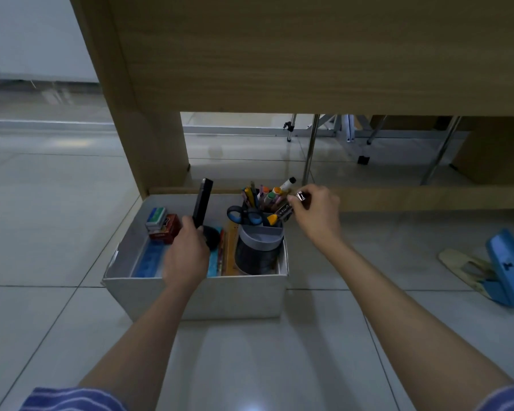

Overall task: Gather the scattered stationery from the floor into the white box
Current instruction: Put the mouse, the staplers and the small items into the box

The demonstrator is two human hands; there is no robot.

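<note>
On the tiled floor (57, 221), just in front of a wooden bench (279, 54), stands the white box (208, 298), open at the top. Inside it, at the right end, a round grey pen holder (257, 250) stands upright, with blue-handled scissors (244, 216) and a bunch of coloured markers (269, 194) sticking out of it. Beside the holder a wooden ruler (231, 250) lies along the bottom of the box, and at the far left corner a small red box (165, 229) sits with a blue and green eraser (156, 217) on top. The left hand (187, 256) is over the box, its fingers curled round the lower end of a black stapler (203, 203) that points nearly straight up. The right hand (318, 212) is above the holder's right rim, pinching a dark marker (282, 214) whose orange tip tilts down into the holder; a small silver-and-black piece (301, 196) shows at its fingertips, too small to tell what it is. Well apart on the floor to the right lies a blue hole punch (506, 268), touching a pale slipper (463, 266). Striped blue sleeves show at the bottom edge.
</note>
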